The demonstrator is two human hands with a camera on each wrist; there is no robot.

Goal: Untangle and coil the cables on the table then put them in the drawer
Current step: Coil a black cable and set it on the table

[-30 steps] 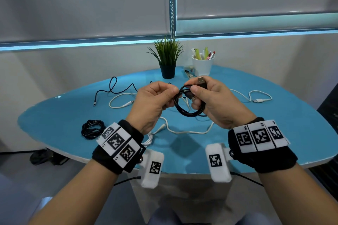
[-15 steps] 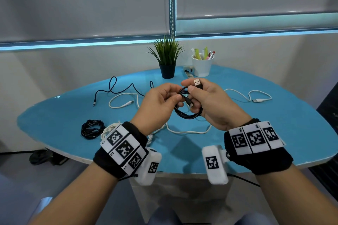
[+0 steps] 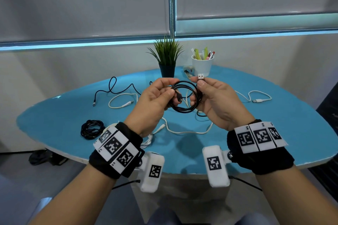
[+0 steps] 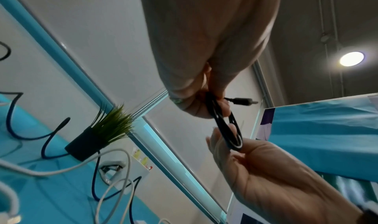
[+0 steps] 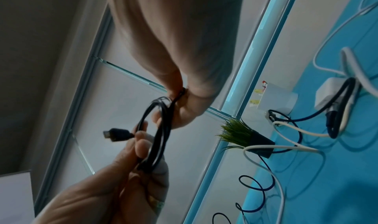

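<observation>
Both hands are holding a black cable (image 3: 184, 97) wound into a small coil, raised above the blue desk (image 3: 54, 120) and hanging between them. The left hand (image 3: 155, 100) is pinching the coil's left side, with the small plug end (image 3: 179, 97) poking inward (toward the loop's middle). The right hand (image 3: 217, 98) is gripping the coil's right side, its thumb and forefinger pinching the USB plug (image 3: 200, 76) upright. A second black coil (image 3: 92, 129) is lying on the desk at left, among loose white cables (image 3: 182, 130).
</observation>
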